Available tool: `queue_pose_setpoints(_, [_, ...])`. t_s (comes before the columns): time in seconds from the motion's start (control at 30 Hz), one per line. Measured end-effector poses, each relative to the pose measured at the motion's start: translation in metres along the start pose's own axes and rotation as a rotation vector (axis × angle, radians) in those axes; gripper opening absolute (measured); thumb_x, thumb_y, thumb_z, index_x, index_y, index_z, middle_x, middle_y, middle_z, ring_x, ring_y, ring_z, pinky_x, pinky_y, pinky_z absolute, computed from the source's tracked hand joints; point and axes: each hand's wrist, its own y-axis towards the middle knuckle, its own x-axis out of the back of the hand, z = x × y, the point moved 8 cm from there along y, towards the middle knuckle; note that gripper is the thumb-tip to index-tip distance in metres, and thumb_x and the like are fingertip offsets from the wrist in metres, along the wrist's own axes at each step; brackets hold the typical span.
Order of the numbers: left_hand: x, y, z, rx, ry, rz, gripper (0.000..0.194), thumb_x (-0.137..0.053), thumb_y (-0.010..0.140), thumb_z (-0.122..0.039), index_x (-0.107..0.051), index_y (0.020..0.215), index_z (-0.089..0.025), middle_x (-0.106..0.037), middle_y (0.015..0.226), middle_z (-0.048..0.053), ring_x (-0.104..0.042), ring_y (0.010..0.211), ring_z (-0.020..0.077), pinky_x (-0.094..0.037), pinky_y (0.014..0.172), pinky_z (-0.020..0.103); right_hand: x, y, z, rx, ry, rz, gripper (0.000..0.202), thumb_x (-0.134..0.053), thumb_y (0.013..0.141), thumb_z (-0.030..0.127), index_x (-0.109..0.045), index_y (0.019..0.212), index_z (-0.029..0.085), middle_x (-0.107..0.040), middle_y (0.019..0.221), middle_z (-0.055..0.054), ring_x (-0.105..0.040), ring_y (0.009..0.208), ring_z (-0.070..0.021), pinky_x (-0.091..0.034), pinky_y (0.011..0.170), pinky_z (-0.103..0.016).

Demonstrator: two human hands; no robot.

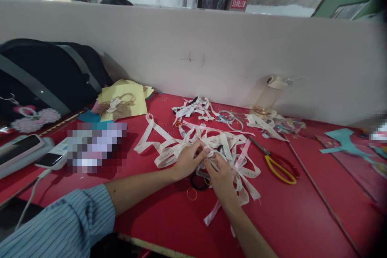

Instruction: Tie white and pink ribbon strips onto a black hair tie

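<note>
My left hand (192,158) and my right hand (220,170) meet over a tangle of white ribbon (169,147) on the red table. Fingers of both are pinched on a white piece of ribbon between them; its exact shape is partly hidden by the fingertips. Loops of the ribbon spread out to both sides, and a strip of pink ribbon (212,213) pokes out below my right hand. Beneath the hands lies a black band (198,183), partly covered. A yellow rubber band (192,194) rests just in front of it.
Scissors with yellow and red handles (279,169) lie to the right. White scraps (196,109) are heaped behind the ribbon, near a clear plastic cup (267,92). Yellow paper (133,96), a dark bag (45,72) and a power bank with cable (51,159) occupy the left. A white partition (151,48) stands behind.
</note>
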Motion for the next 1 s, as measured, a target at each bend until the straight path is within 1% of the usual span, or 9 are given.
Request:
queue_pose_setpoints(0.23, [0.000,0.000,-0.001,-0.015,-0.031,0.005,0.026,-0.043,0.091,-0.043,-0.052,0.085,-0.020,-0.059,0.074,-0.002,-0.053,0.068,0.0125,-0.041,0.067,0.024,0.002,0.002,0.004,0.041,-0.032,-0.016,0.016,-0.053,0.084,0.035,-0.055,0.079,0.020,-0.062,0.068,0.001,-0.056,0.063,-0.0153,-0.045,0.061,-0.025])
queue_pose_setpoints(0.5, [0.001,0.001,0.000,0.003,-0.127,0.007,0.025,-0.045,0.091,-0.043,-0.052,0.086,-0.019,-0.055,0.073,-0.002,-0.051,0.067,0.0115,-0.041,0.065,0.023,0.006,0.000,0.011,0.098,-0.080,0.003,0.020,-0.052,0.086,0.037,-0.062,0.090,0.019,-0.067,0.087,-0.003,-0.061,0.082,-0.0196,-0.049,0.074,-0.030])
queue_pose_setpoints(0.6, [0.002,0.002,0.001,0.014,-0.160,0.001,0.025,-0.045,0.090,-0.043,-0.051,0.085,-0.019,-0.052,0.070,-0.003,-0.047,0.063,0.0105,-0.039,0.061,0.023,0.036,-0.003,0.059,0.213,-0.081,-0.102,0.038,-0.064,0.080,0.039,-0.059,0.114,0.022,-0.064,0.108,-0.007,-0.060,0.100,-0.0245,-0.049,0.087,-0.038])
queue_pose_setpoints(0.7, [0.001,0.002,0.002,0.015,-0.132,0.017,0.026,-0.047,0.089,-0.043,-0.052,0.084,-0.018,-0.052,0.070,-0.002,-0.048,0.063,0.0110,-0.039,0.060,0.023,0.063,-0.014,0.148,0.511,0.204,-0.014,0.059,-0.070,0.077,0.039,-0.047,0.130,0.033,-0.055,0.128,-0.004,-0.050,0.122,-0.0266,-0.042,0.103,-0.047])
queue_pose_setpoints(0.77, [0.001,0.002,0.004,0.019,-0.118,0.000,0.027,-0.047,0.089,-0.043,-0.054,0.084,-0.018,-0.053,0.071,-0.001,-0.049,0.065,0.0118,-0.039,0.061,0.024,0.081,-0.024,0.208,0.712,0.300,0.026,0.053,-0.072,0.073,0.046,-0.056,0.123,0.038,-0.057,0.128,0.001,-0.046,0.128,-0.0277,-0.041,0.106,-0.045])
queue_pose_setpoints(0.83, [0.000,0.002,0.006,0.030,-0.123,-0.007,0.027,-0.047,0.089,-0.044,-0.053,0.083,-0.018,-0.052,0.070,-0.001,-0.048,0.063,0.0118,-0.038,0.060,0.024,0.085,-0.027,0.251,0.783,0.208,0.074,0.028,-0.057,0.079,0.059,-0.064,0.105,0.050,-0.050,0.134,0.018,-0.033,0.137,-0.0226,-0.037,0.106,-0.038])
queue_pose_setpoints(0.87, [-0.001,0.002,0.007,0.033,-0.126,0.002,0.027,-0.047,0.089,-0.044,-0.053,0.083,-0.018,-0.052,0.069,-0.002,-0.048,0.063,0.0116,-0.038,0.059,0.024,0.086,-0.026,0.266,0.796,0.158,0.093,0.028,-0.045,0.082,0.064,-0.067,0.095,0.052,-0.042,0.137,0.029,-0.021,0.142,-0.0199,-0.034,0.106,-0.035])
queue_pose_setpoints(0.9, [-0.003,0.002,0.007,0.035,-0.129,0.011,0.027,-0.047,0.089,-0.044,-0.053,0.083,-0.018,-0.051,0.069,-0.002,-0.047,0.063,0.0114,-0.038,0.059,0.024,0.075,-0.024,0.274,0.762,0.089,0.247,0.035,-0.037,0.082,0.067,-0.068,0.089,0.053,-0.033,0.138,0.037,-0.006,0.145,-0.0177,-0.033,0.104,-0.034])
queue_pose_setpoints(1.0, [-0.005,0.002,0.007,0.039,-0.128,0.033,0.026,-0.047,0.089,-0.043,-0.052,0.083,-0.018,-0.051,0.068,-0.003,-0.048,0.062,0.0106,-0.038,0.060,0.023,0.073,-0.027,0.283,0.783,0.118,0.340,0.061,-0.016,0.081,0.068,-0.071,0.069,0.045,-0.031,0.135,0.041,0.017,0.139,-0.0208,-0.033,0.098,-0.042])
